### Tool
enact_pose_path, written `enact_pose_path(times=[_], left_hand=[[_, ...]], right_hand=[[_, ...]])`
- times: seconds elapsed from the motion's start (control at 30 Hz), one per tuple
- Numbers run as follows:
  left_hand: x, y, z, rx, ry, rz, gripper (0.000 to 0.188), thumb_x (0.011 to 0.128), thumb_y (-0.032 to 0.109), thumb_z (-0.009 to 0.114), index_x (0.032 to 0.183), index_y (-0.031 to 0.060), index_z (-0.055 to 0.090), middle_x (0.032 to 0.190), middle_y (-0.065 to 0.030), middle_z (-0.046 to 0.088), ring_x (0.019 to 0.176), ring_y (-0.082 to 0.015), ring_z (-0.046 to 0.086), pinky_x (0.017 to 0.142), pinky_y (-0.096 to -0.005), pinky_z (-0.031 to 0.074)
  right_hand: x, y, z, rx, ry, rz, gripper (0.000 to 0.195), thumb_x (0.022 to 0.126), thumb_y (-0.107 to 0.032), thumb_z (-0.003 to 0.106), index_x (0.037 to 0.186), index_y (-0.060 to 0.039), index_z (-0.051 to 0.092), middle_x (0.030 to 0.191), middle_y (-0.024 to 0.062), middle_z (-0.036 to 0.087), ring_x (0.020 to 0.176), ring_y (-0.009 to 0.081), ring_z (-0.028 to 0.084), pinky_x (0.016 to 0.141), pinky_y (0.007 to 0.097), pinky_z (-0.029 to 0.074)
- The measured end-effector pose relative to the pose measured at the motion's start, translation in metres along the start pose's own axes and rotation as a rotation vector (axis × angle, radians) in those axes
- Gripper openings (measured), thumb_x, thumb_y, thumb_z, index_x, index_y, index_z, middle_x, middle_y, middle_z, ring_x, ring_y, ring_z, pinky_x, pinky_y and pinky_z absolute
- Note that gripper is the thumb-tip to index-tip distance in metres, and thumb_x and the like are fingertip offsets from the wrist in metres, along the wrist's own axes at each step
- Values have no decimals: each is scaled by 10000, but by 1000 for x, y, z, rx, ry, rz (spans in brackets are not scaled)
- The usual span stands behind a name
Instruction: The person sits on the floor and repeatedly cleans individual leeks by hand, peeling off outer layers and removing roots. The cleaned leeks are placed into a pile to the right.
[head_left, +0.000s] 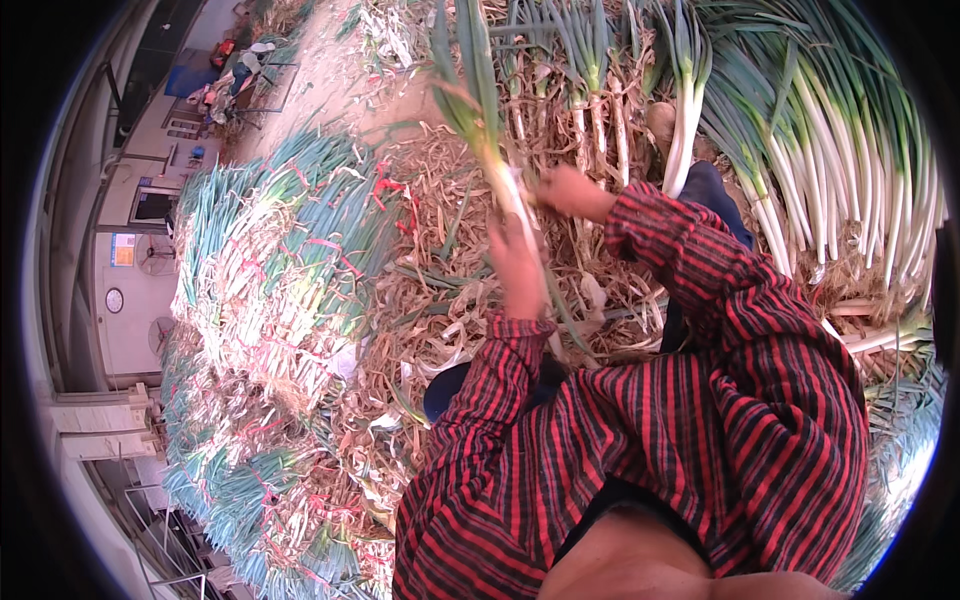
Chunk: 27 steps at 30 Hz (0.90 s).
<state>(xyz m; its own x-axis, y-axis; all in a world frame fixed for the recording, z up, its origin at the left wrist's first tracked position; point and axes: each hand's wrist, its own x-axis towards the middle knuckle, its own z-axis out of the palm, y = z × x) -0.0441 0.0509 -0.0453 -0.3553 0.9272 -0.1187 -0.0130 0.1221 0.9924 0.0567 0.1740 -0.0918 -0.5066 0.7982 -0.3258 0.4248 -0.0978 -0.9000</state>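
My left hand (517, 270) grips the white stalk of a large green onion (504, 176), whose green leaves point away from me at the top centre. Close to the right side of that stalk is my right hand (571, 193), blurred, its fingers curled near a thin strip of the outer layer; whether it pinches the strip is unclear. Just beyond my right hand stand unpeeled green onions (598, 127) with dry brown skins. A few clean white stalks (684, 127) lean by my right knee.
Peeled green onions (840, 157) lie in a row at the right. Dry husks (442, 315) cover the ground between my legs and to the left. Bundles of green onions tied with red strips (277, 262) are heaped at the left. Fans (155, 255) stand by the far wall.
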Motion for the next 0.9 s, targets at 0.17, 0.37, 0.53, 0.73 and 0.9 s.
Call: enact_pose_path(times=[0.17, 0.37, 0.53, 0.73, 0.9], left_hand=[[7, 16, -12, 16, 7, 28, 443, 987, 324, 425, 1251, -30, 463, 776, -15, 540, 598, -80, 511, 503, -221, 411], [-5, 2, -11, 51, 48, 58, 391, 966, 271, 494, 1175, -59, 514, 847, -19, 552, 677, -65, 483, 575, -220, 395], [-12, 8, 6, -40, -22, 44, 387, 964, 264, 497, 1202, -41, 511, 849, -24, 550, 696, -63, 488, 580, -219, 398], [-2, 21, 5, -21, 37, 83, 381, 957, 255, 514, 1200, -38, 513, 836, -24, 565, 665, -57, 503, 555, -206, 407], [1, 24, -3, 36, 40, 197, 310, 925, 195, 571, 1131, -34, 534, 853, -40, 590, 671, -66, 529, 560, -212, 425]], right_hand=[[-27, 10, 18, -854, -806, -509, 301, 757, -306, 694, 857, -24, 667, 794, 144, 626, 775, 259, 614, 710, 386, 488], [-16, -9, -24, 146, 306, -470, 522, 808, -211, 668, 1276, -47, 505, 1117, 145, 622, 975, 273, 608, 858, 356, 487], [-3, -17, -29, 248, 315, -691, 442, 871, -171, 605, 1283, -49, 503, 1062, 120, 637, 910, 222, 616, 828, 331, 489], [-42, 5, -7, -1021, -363, -267, 343, 840, -346, 576, 888, -12, 639, 921, 139, 670, 833, 302, 650, 746, 435, 527], [-28, -6, -11, -604, -178, -451, 349, 892, -255, 531, 1131, -15, 614, 1014, 131, 642, 830, 238, 634, 764, 409, 513]])
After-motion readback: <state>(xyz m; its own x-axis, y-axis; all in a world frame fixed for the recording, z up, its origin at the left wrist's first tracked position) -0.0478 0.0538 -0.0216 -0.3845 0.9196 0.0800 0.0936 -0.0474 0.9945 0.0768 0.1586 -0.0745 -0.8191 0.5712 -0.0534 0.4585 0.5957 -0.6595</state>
